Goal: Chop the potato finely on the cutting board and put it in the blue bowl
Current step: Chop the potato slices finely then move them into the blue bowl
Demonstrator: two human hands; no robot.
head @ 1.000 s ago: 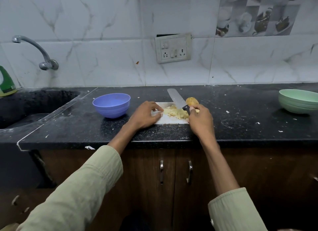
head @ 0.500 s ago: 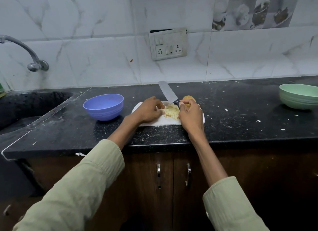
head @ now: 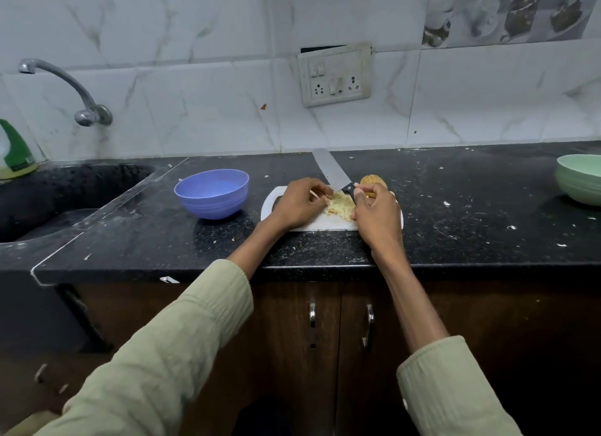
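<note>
A white cutting board (head: pixel 312 225) lies on the black counter with a pile of chopped potato (head: pixel 340 205) on it. My left hand (head: pixel 297 204) rests on the board, its curled fingertips pinching bits at the pile's left edge. My right hand (head: pixel 377 214) grips the black handle of a knife (head: pixel 330 170), whose blade points up and away over the board's far edge. An uncut brown potato piece (head: pixel 374 182) sits just behind my right hand. The blue bowl (head: pixel 211 193) stands empty to the left of the board.
A pale green bowl (head: pixel 582 178) stands at the far right of the counter. A black sink (head: pixel 58 195) with a tap (head: pixel 65 84) lies to the left. Potato scraps dot the counter (head: pixel 487 208). Cabinet doors are below.
My left hand has slid right along the board and its fingers have curled in at the pile. The knife and right hand have stayed almost in place.
</note>
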